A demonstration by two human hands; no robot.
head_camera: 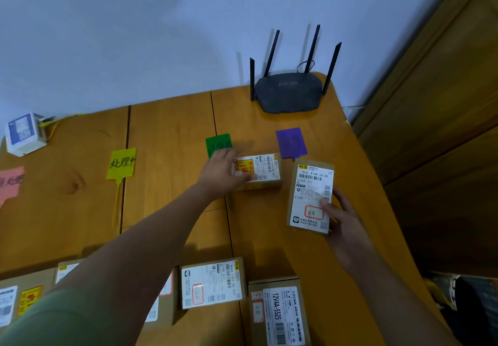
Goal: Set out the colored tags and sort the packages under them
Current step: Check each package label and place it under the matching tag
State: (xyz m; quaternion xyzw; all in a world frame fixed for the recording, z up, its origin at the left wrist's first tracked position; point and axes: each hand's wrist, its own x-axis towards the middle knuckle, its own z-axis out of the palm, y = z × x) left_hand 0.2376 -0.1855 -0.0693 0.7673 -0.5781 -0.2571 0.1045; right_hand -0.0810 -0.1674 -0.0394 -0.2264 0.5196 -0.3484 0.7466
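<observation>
- Left hand (225, 169) lies flat, fingers spread, on a small package (258, 171) just below the green tag (218, 143).
- Right hand (341, 217) pinches the taller package (311, 197) by its near edge, just below the purple tag (291, 142).
- Risk, as I judge it: a sliding package nudges a light tag askew, or the two packages crowd between tags, blurring which pile is which.
- Unsorted packages (213, 283) wait near the body.

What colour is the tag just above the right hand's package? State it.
Purple, lying beyond the package the right hand holds; head view.
</observation>
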